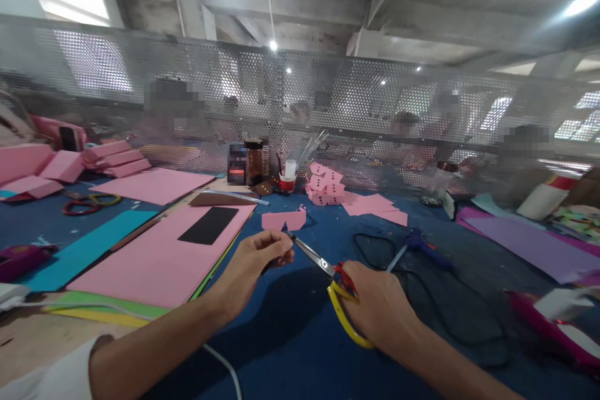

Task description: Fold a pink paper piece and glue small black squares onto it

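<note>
While, at the frame's centre, the left hand [266, 255] pinches a small dark piece [293, 238] (its outline mostly hidden), the right hand [379, 297] grips silver-bladed scissors [322, 264] with red-and-yellow handles, tips at the piece; just above lies a notched pink paper strip [295, 220].

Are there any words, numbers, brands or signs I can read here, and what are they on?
None: no word, brand or number is readable.
Dark upright panel by the brown jar: pixelated, unreadable.
Scissors: round mark at the pivot, too small to read.
White roll with a red band: too blurred.
Pink folded pieces: black dots, no readable letters.
</note>
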The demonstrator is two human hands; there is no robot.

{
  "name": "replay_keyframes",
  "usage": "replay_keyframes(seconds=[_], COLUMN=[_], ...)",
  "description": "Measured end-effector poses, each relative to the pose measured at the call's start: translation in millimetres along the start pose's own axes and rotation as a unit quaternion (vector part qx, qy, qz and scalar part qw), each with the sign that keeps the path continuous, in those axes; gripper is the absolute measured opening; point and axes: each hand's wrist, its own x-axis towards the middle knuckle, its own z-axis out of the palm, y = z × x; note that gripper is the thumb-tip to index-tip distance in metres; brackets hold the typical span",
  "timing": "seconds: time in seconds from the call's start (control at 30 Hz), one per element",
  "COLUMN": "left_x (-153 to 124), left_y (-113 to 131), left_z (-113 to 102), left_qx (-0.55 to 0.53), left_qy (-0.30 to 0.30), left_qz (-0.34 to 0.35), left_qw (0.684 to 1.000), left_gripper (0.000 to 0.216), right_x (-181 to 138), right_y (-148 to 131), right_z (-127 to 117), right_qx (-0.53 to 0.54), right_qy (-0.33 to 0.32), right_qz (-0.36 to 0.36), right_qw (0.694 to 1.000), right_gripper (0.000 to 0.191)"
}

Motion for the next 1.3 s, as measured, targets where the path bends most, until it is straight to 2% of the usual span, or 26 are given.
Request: replay_keyframes(seconds=[1.0,1.3], left_x=[0.9,0.9], left_y=[-0.4,-0.9], left_z=[-1.7,-3.0], left_qx=[0.001,-0.009], left_qy=[-0.003,0.011], left_qz=[-0.024,-0.003], left_qw=[1.000,1.000], left_gripper=[0.017,0.016], right_x=[-0.2,1.9], right_y=[0.6,2.1], right_z=[3.4,1.6], right_qx=[0.022,0.042], right_qy=[-0.037,-0.048], right_qz=[-0.008,-0.007], right_qw=[0.999,0.998], right_gripper=[0.016,0.006])
